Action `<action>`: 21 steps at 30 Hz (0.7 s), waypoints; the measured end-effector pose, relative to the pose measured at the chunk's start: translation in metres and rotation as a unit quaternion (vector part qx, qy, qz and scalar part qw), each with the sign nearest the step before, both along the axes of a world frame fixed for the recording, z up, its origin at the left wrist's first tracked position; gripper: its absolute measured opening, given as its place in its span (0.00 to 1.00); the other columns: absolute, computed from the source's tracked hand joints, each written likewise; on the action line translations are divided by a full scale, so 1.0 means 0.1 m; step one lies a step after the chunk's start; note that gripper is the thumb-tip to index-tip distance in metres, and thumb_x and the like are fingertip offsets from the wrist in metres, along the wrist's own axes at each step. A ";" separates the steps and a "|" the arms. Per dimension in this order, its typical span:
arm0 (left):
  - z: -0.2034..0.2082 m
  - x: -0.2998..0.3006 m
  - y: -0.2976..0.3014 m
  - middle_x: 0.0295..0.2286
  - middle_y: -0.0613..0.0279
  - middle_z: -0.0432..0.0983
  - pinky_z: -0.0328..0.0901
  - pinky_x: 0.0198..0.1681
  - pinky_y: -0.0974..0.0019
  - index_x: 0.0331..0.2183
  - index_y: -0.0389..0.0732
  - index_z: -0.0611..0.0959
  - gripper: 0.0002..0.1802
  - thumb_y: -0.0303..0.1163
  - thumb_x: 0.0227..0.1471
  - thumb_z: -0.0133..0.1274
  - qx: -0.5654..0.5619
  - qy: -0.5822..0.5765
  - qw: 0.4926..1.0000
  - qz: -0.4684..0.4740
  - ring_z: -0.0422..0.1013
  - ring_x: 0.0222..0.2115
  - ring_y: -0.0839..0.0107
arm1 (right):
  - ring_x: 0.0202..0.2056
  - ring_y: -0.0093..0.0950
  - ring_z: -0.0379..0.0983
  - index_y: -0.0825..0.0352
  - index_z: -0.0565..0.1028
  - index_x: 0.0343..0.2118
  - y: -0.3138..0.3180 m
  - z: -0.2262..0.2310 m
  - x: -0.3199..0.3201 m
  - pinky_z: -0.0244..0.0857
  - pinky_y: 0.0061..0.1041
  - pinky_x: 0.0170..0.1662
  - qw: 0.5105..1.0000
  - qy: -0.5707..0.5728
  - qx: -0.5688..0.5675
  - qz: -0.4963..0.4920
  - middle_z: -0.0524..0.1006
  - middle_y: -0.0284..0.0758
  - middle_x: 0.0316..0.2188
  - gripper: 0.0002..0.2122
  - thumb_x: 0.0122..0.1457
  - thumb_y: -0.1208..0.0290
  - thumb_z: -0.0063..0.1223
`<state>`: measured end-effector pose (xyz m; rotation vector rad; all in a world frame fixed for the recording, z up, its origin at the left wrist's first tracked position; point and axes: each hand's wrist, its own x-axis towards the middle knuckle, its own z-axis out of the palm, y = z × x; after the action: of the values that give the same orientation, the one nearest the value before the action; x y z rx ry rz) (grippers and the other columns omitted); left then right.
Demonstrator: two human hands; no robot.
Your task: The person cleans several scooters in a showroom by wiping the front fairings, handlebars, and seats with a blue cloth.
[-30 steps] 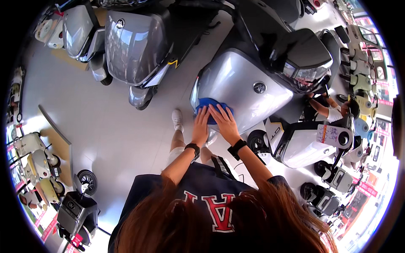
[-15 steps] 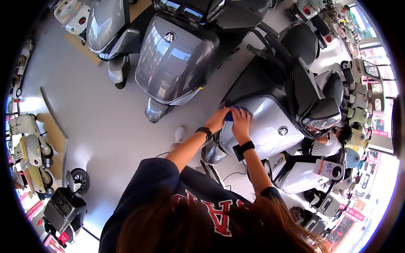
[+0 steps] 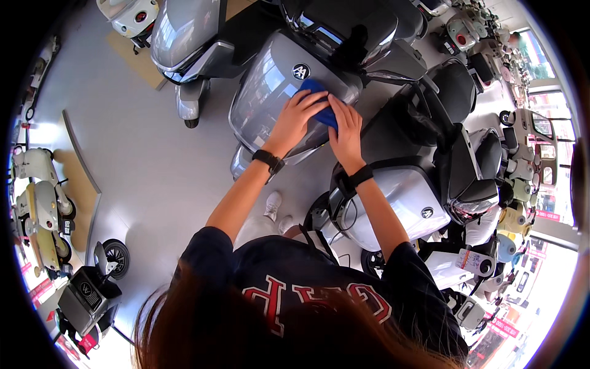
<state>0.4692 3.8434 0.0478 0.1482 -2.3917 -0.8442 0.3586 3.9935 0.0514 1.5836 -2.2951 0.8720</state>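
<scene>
A folded blue cloth lies against the glossy grey front panel of a scooter, just below its round badge. On the cloth's left part, my left hand rests with its fingers over the near edge. My right hand holds the right side of the cloth, fingertips pointing toward the far side. Both hands are close together, and the panel under the cloth is hidden. A silver scooter stands beside my right forearm.
Another grey scooter stands at the far left. A dark scooter is at the lower left, near a low wooden platform. Rows of scooters line the right side by the windows. A person in a white top is partly hidden there.
Both hands have moved with the blue cloth from the silver scooter on the right to the grey scooter's front panel, farther away and to the left. My view has shifted too.
</scene>
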 end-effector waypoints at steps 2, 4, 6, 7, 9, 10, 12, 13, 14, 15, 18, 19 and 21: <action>0.02 -0.05 -0.16 0.60 0.61 0.67 0.59 0.63 0.51 0.56 0.45 0.77 0.37 0.10 0.44 0.46 -0.017 0.021 0.999 0.030 0.63 0.59 0.51 | 0.59 0.42 0.63 0.61 0.65 0.65 -0.28 0.07 -0.05 0.53 0.42 0.64 0.999 0.032 -0.019 0.001 0.67 0.35 0.63 0.37 0.46 0.85 0.55; -0.24 -0.08 -0.27 0.63 0.60 0.64 0.57 0.64 0.50 0.59 0.45 0.74 0.40 0.09 0.43 0.45 0.031 -0.001 0.998 0.061 0.60 0.63 0.49 | 0.63 0.42 0.60 0.61 0.64 0.65 -0.48 -0.04 -0.08 0.51 0.42 0.65 0.999 0.033 -0.008 0.001 0.64 0.34 0.66 0.36 0.48 0.84 0.55; -0.51 0.00 -0.20 0.63 0.59 0.63 0.59 0.64 0.50 0.61 0.46 0.73 0.42 0.09 0.42 0.46 0.040 -0.020 0.997 0.062 0.59 0.63 0.47 | 0.67 0.39 0.56 0.60 0.64 0.66 -0.45 -0.34 -0.08 0.50 0.42 0.66 0.999 0.022 0.049 0.002 0.60 0.33 0.68 0.37 0.49 0.83 0.55; -0.61 0.09 -0.15 0.63 0.57 0.63 0.60 0.63 0.50 0.62 0.47 0.71 0.45 0.08 0.41 0.47 0.049 -0.041 0.996 0.064 0.58 0.63 0.45 | 0.67 0.39 0.54 0.60 0.63 0.66 -0.41 -0.42 0.02 0.50 0.42 0.67 0.997 0.034 0.075 0.000 0.59 0.32 0.69 0.37 0.49 0.83 0.55; -0.78 0.28 0.01 0.63 0.55 0.63 0.59 0.64 0.50 0.62 0.46 0.70 0.45 0.08 0.41 0.45 0.085 -0.063 0.991 0.086 0.57 0.63 0.44 | 0.68 0.37 0.54 0.60 0.63 0.67 -0.32 -0.60 0.11 0.51 0.40 0.66 0.994 0.025 0.103 0.032 0.59 0.30 0.70 0.38 0.48 0.83 0.56; -0.88 0.41 0.07 0.62 0.54 0.64 0.59 0.65 0.50 0.62 0.45 0.71 0.43 0.08 0.42 0.45 0.097 -0.086 0.988 0.088 0.58 0.63 0.44 | 0.67 0.36 0.55 0.60 0.64 0.65 -0.28 -0.65 0.14 0.53 0.40 0.65 0.990 0.013 0.122 0.062 0.60 0.30 0.69 0.37 0.47 0.82 0.58; -1.04 0.66 0.12 0.59 0.50 0.68 0.61 0.63 0.51 0.59 0.43 0.73 0.38 0.10 0.45 0.46 0.134 -0.131 0.979 0.079 0.62 0.60 0.45 | 0.66 0.36 0.57 0.60 0.66 0.64 -0.20 -0.72 0.18 0.55 0.39 0.63 0.987 0.000 0.138 0.086 0.62 0.30 0.68 0.37 0.47 0.81 0.59; -1.07 0.74 0.09 0.56 0.47 0.71 0.63 0.60 0.51 0.58 0.41 0.75 0.34 0.11 0.47 0.47 0.160 -0.151 0.973 0.068 0.67 0.57 0.45 | 0.63 0.36 0.60 0.61 0.69 0.61 -0.18 -0.74 0.17 0.57 0.38 0.62 0.976 -0.039 0.157 0.146 0.67 0.31 0.64 0.34 0.46 0.79 0.61; -0.97 0.78 -0.02 0.51 0.46 0.75 0.66 0.55 0.51 0.55 0.39 0.77 0.30 0.13 0.48 0.49 0.188 -0.224 0.956 0.014 0.70 0.52 0.44 | 0.60 0.36 0.64 0.61 0.72 0.59 -0.16 -0.74 0.11 0.59 0.37 0.60 0.960 -0.076 0.173 0.205 0.71 0.33 0.60 0.31 0.46 0.78 0.63; -0.78 0.81 -0.13 0.47 0.45 0.78 0.68 0.51 0.51 0.53 0.38 0.78 0.26 0.15 0.49 0.51 0.214 -0.297 0.930 -0.038 0.73 0.47 0.43 | 0.60 0.36 0.64 0.61 0.72 0.59 -0.16 -0.70 0.05 0.59 0.37 0.60 0.962 -0.075 0.168 0.202 0.71 0.33 0.60 0.31 0.46 0.78 0.63; -0.20 0.93 -0.45 0.42 0.44 0.79 0.67 0.49 0.51 0.49 0.35 0.80 0.21 0.16 0.50 0.52 0.165 -0.350 0.909 -0.156 0.73 0.44 0.42 | 0.51 0.35 0.71 0.64 0.76 0.50 -0.29 -0.29 0.04 0.61 0.35 0.57 0.886 -0.220 0.198 0.356 0.79 0.36 0.46 0.24 0.45 0.76 0.64; 0.25 0.86 -0.50 0.42 0.45 0.79 0.68 0.49 0.51 0.48 0.35 0.81 0.21 0.16 0.50 0.51 0.127 -0.388 0.902 -0.143 0.74 0.45 0.44 | 0.52 0.36 0.70 0.66 0.75 0.52 -0.33 -0.07 0.07 0.61 0.36 0.57 0.897 -0.188 0.164 0.364 0.78 0.37 0.48 0.26 0.45 0.76 0.63; 0.90 0.74 -0.60 0.44 0.48 0.79 0.68 0.50 0.53 0.48 0.35 0.82 0.23 0.15 0.48 0.48 0.017 -0.341 0.935 -0.098 0.74 0.47 0.49 | 0.54 0.39 0.69 0.66 0.74 0.54 -0.40 0.43 0.02 0.61 0.37 0.58 0.930 -0.149 0.076 0.328 0.76 0.39 0.52 0.28 0.44 0.77 0.63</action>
<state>0.5428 3.7834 0.1383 0.2539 -3.0809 -1.0526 0.3611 3.9535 0.0942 2.5152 -2.0526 1.1591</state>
